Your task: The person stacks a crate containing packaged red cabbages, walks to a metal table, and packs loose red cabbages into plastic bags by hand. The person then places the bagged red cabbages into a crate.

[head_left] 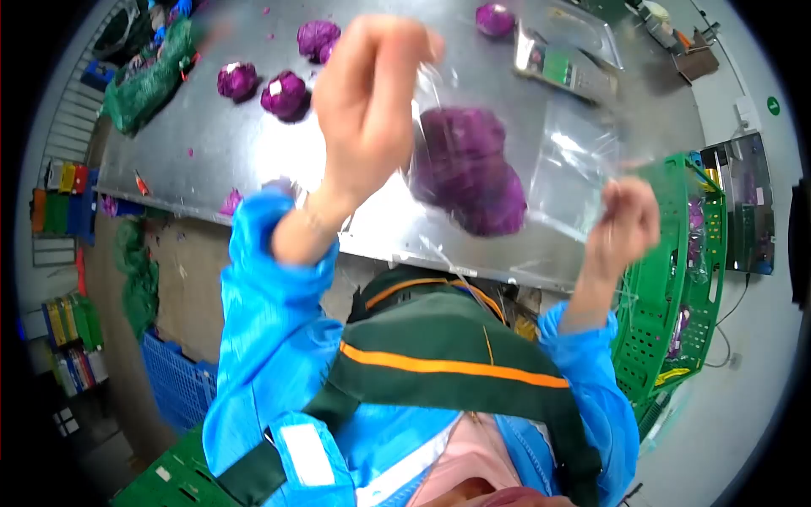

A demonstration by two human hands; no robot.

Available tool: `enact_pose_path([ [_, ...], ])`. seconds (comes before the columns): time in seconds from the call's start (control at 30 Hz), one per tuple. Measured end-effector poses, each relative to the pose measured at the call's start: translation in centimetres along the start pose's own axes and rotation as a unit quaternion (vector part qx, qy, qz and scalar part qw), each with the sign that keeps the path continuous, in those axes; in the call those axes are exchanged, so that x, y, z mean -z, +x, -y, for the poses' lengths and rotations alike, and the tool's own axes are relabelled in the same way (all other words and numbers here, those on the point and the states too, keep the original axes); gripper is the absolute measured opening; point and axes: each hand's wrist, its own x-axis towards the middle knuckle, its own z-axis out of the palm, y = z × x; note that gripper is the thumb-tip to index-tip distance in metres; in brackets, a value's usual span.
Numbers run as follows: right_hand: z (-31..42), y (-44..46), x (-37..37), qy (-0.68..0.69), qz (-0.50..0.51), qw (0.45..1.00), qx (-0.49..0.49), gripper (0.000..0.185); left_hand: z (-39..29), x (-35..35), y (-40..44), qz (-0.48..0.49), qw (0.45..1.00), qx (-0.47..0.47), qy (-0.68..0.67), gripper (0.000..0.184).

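Observation:
My left hand [367,110] is raised over the table's near side, fingers curled closed on the gathered top of a clear plastic bag [428,80]. Purple cabbages [473,169] show through the bag, slightly blurred, below and right of that hand. My right hand [625,220] is held at the table's right front, by the green crate. Its fingers are bent and closed, but blur hides what they may hold. Left of it, a flat sheet of clear plastic [574,165] lies on the metal table [203,160].
Loose purple cabbages [285,95] sit at the back left, another cabbage [495,19] at the back. A weighing scale [562,68] stands back right. A green mesh sack [152,80] lies far left. Stacked green crates [676,279] border the right; a blue crate [173,376] is low left.

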Motion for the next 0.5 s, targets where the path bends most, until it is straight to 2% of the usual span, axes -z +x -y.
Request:
enact_pose_path([
  [0.03, 1.2, 0.1, -0.5, -0.008, 0.009, 0.999, 0.050, 0.012, -1.5, -0.1, -0.5, 0.003, 0.997, -0.071, -0.008, 0.023],
  [0.07, 2.5, 0.1, -1.5, -0.016, 0.019, 0.995, 0.099, 0.013, -1.4, 0.0, -0.3, -0.025, 0.988, -0.104, -0.109, 0.024],
  [0.1, 3.2, 0.1, -2.3, -0.024, 0.028, 0.988, 0.148, 0.013, -1.0, -0.5, -0.7, -0.081, 0.993, -0.057, -0.059, 0.024],
  [0.13, 1.4, 0.3, -2.6, -0.073, -0.064, 0.993, 0.069, 0.015, 0.0, -0.5, -0.4, -0.062, 0.996, 0.024, -0.061, 0.024],
  [0.17, 1.7, 0.1, -2.6, -0.111, -0.034, 0.987, 0.109, 0.017, 1.0, -0.2, 0.1, -0.043, 0.992, 0.105, -0.063, 0.024],
  [0.2, 2.2, -0.4, -2.5, -0.150, -0.004, 0.978, 0.148, 0.019, -0.8, 0.0, -0.4, 0.010, 0.985, 0.146, 0.089, 0.024],
  [0.23, 2.4, -0.9, -2.5, -0.188, 0.026, 0.964, 0.187, 0.021, 0.0, -0.3, -2.4, -0.028, 0.992, 0.120, -0.030, 0.023],
  [0.27, 2.4, -1.8, -3.1, -0.151, 0.010, 0.973, 0.177, 0.023, 1.2, 0.2, -3.6, -0.062, 0.993, 0.099, -0.018, 0.023],
  [0.3, 1.0, -1.7, -3.0, -0.182, -0.018, 0.980, 0.074, 0.025, 2.5, 0.4, -4.4, -0.102, 0.992, 0.073, -0.011, 0.022],
  [0.33, -1.3, -1.4, -2.7, -0.212, -0.047, 0.976, -0.029, 0.026, 3.9, 0.7, -4.3, -0.096, 0.981, 0.165, -0.020, 0.022],
  [0.37, -1.3, -2.2, -3.5, -0.182, -0.056, 0.981, -0.018, 0.026, 4.8, 1.0, -4.2, -0.090, 0.962, 0.256, -0.029, 0.022],
  [0.4, -1.4, -3.1, -4.3, -0.153, -0.065, 0.986, -0.007, 0.027, 3.1, 0.9, -5.4, -0.044, 0.975, 0.202, 0.080, 0.023],
  [0.43, -1.6, -3.6, -4.3, -0.132, -0.091, 0.985, -0.065, 0.027, 4.0, 1.1, -7.4, -0.072, 0.976, 0.199, -0.041, 0.024],
  [0.5, -2.0, -4.5, -4.3, -0.090, -0.144, 0.969, -0.181, 0.029, 5.8, 1.3, -8.1, -0.111, 0.962, 0.246, 0.039, 0.024],
])
